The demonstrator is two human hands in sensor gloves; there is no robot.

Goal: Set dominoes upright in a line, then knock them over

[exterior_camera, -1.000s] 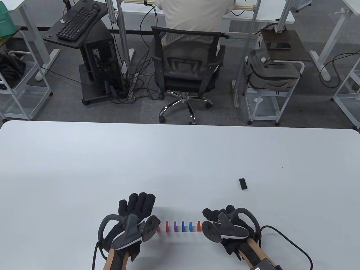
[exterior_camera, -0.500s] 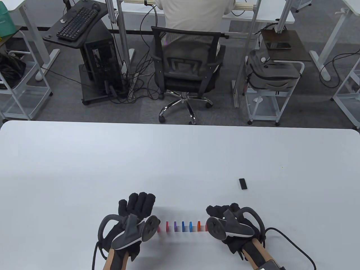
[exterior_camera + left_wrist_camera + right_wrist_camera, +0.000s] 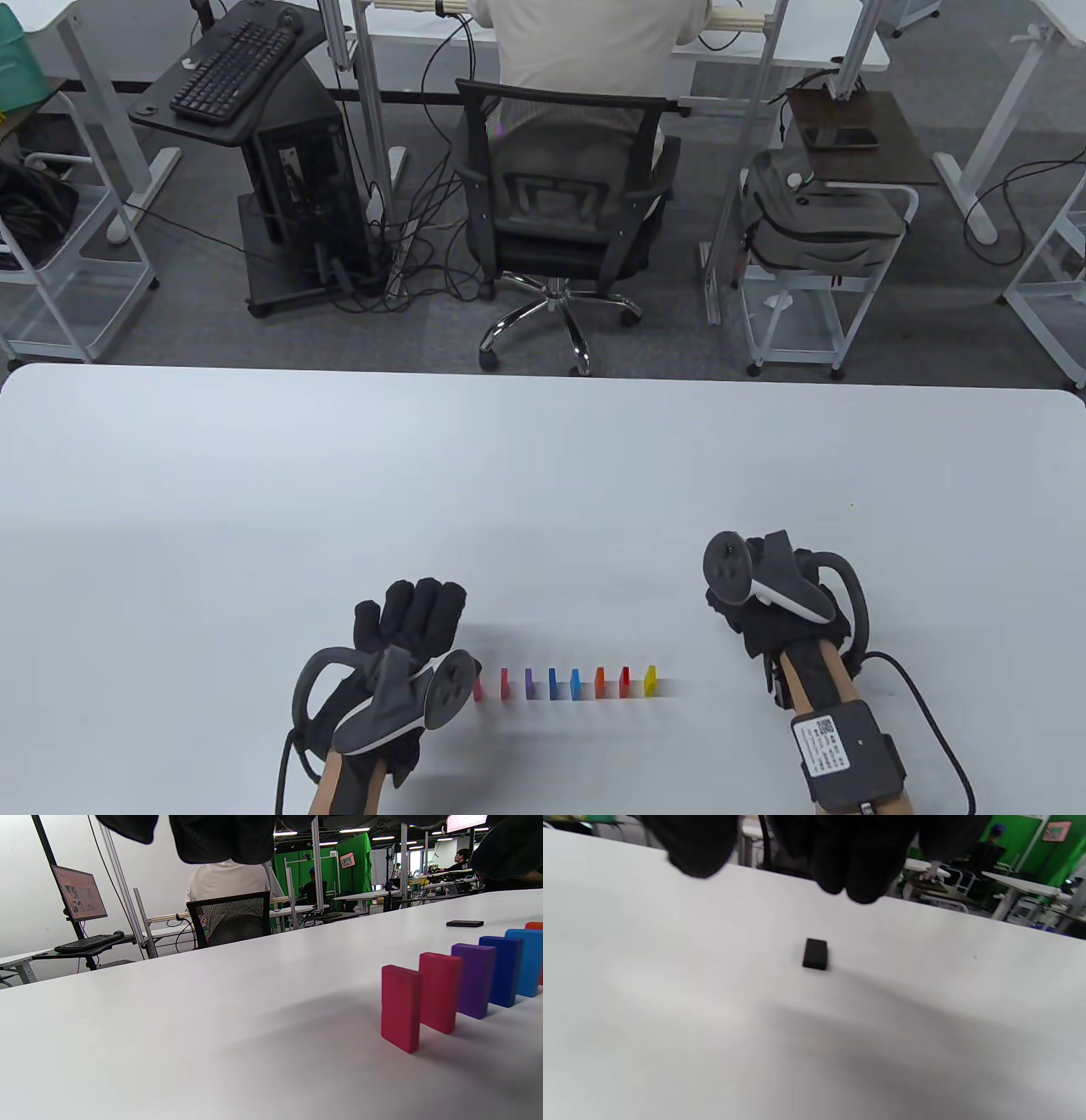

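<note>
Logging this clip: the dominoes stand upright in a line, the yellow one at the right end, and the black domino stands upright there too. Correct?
Not quite. The black domino lies flat on the table, apart from the line, below the right hand, as the right wrist view shows. The rest holds: the dominoes stand upright, the yellow one at the right end.

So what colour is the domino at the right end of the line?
Yellow domino, clearest in the table view.
</note>
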